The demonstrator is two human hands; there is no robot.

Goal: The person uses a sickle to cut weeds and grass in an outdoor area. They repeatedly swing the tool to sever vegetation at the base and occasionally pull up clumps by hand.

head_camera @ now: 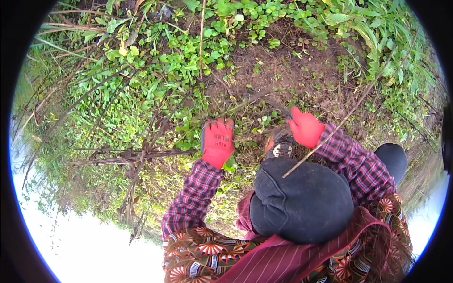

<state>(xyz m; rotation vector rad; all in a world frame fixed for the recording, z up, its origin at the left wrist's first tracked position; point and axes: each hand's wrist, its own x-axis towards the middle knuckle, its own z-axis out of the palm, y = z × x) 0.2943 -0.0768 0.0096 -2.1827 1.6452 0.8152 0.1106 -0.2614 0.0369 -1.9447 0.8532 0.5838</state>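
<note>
My right hand (305, 128), in a red work glove, grips the handle of a hand tool (277, 105), which looks like a sickle. Its blurred dark blade reaches left over the soil and low weeds. My left hand (218, 141), in a matching glove with a dark palm and printing on its back, is down among green leafy weeds (184, 132). Its fingertips point away from me, close together; whether they hold any stems is hidden. Between the hands lie cut or trampled stems (247, 123).
Bare brown soil (293, 67) lies ahead, ringed by low leafy plants (198, 49). Dry dark stalks (141, 155) stick out at the left. A long thin stem (348, 115) crosses above my right sleeve. My shoe (282, 146) and bent dark-trousered knee (304, 198) are close below.
</note>
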